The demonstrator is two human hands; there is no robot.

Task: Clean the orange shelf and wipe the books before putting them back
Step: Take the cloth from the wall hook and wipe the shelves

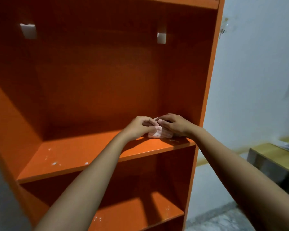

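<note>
Reaching forward with both bare arms, you have your two hands together on a small pink and white cloth [159, 133] that lies on the middle board [93, 154] of the orange shelf [207, 90].

Your left hand [141, 127] has its grip closed on the cloth's left part, the fingers curled down and the thumb pressed against the fabric. Your right hand [174, 125] has its grip closed on the cloth too, the fingers bent over its far edge and the palm pressing on its right side. The fingertips of the two hands touch above the cloth. The cloth looks folded or bunched, and its striped near edge shows just below your thumbs, close to the front lip of the board.

Where you grip lies near the right end of that board, just beside the shelf's right side panel. To the left of your grip the board is bare orange, with a few small white specks [54, 163] scattered near its front edge, well apart from the cloth. Above your grip, on the shelf's back panel, sit two pale rectangular patches [161, 38], one toward each side. Below your grip another orange board [140, 212] shows, also with small white specks. To the right of your grip, beyond the shelf, stands a pale wall [257, 80] and, lower down, a wooden counter [277, 157]. No books are in view.
</note>
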